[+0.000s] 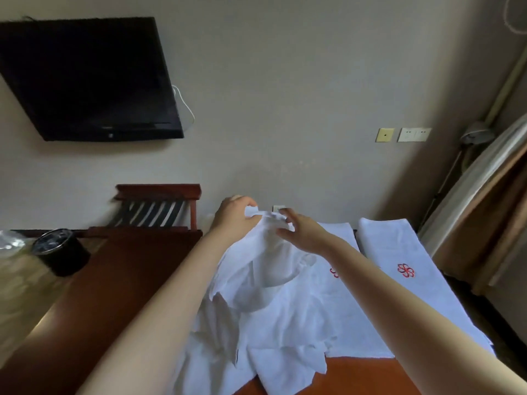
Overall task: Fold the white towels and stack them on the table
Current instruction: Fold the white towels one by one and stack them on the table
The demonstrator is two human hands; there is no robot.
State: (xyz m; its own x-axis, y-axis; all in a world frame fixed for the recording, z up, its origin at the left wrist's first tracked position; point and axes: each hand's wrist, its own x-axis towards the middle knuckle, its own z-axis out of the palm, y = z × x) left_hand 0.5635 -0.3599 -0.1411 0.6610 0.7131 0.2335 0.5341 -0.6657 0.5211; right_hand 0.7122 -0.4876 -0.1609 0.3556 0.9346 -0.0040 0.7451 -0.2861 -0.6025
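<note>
Your left hand (pixel 233 216) and right hand (pixel 303 232) pinch the top edge of a crumpled white towel (pixel 273 295), which drapes below them onto the bench (pixel 128 280); flat towels (pixel 399 252) lie just right of them.

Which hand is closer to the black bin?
Left. The left hand, gripping the lifted towel, is off to the black bin's right; the right hand, pinching the same towel, is farther right still.

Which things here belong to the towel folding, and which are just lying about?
Job: loose towel, gripped by left hand and right hand; folded towels; table.
Lying about: television, black bin, wooden rack, wall switches.
</note>
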